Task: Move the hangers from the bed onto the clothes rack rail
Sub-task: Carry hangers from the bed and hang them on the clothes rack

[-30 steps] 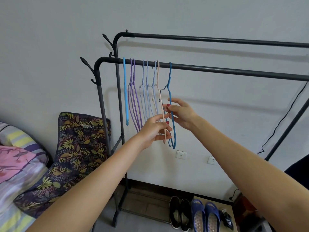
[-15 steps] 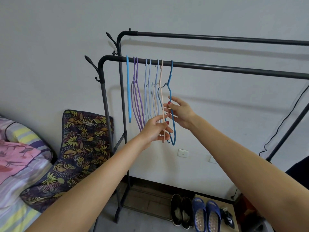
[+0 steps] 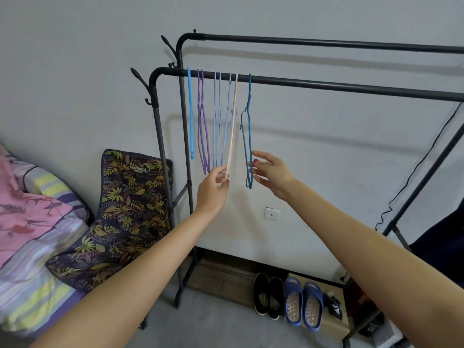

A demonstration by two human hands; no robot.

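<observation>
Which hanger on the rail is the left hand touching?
The pale pink hanger: the left hand pinches its lower end, and it is the only pink one.

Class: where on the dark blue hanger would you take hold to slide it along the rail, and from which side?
Pinch the dark blue hanger low on its wire frame, coming from its clear right side, where the right hand is.
</observation>
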